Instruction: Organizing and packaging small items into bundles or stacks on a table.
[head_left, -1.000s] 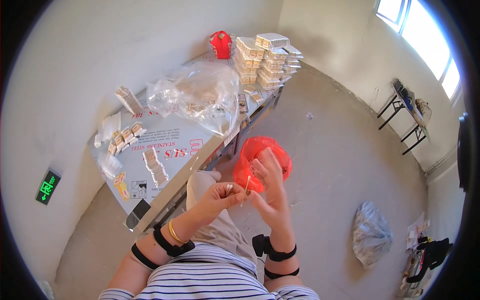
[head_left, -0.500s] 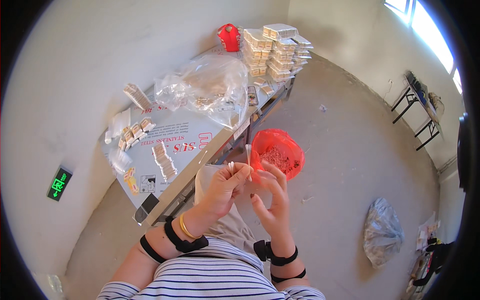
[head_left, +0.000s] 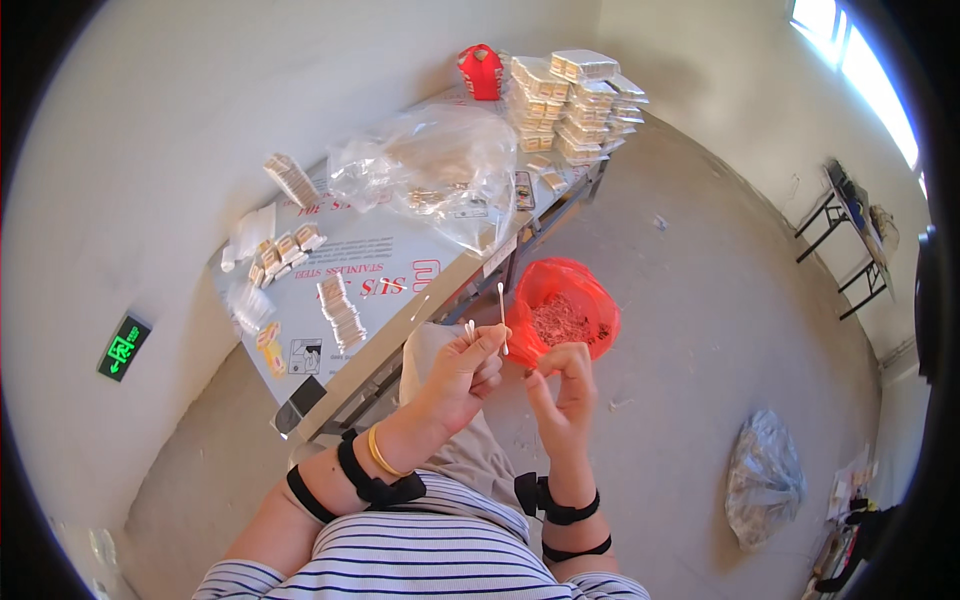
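Two hands, one thin white stick, above the red bag.

Left hand (head_left: 468, 368) pinched shut on one thin white stick (head_left: 501, 316), right hand (head_left: 562, 392) loosely curled, holding nothing visible; beyond, one red bag (head_left: 590, 292), one table (head_left: 400, 262), one clear bag (head_left: 440, 170).

left hand (head_left: 466, 368): raised, fingers pinched | right hand (head_left: 562, 388): raised, fingertips curled together

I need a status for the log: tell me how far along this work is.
Done: stacked small boxes fill the table's far end. In hand: the left hand pinches thin white sticks, the right hand close beside, above a red bag. Left: a full clear plastic bag and loose small packs.
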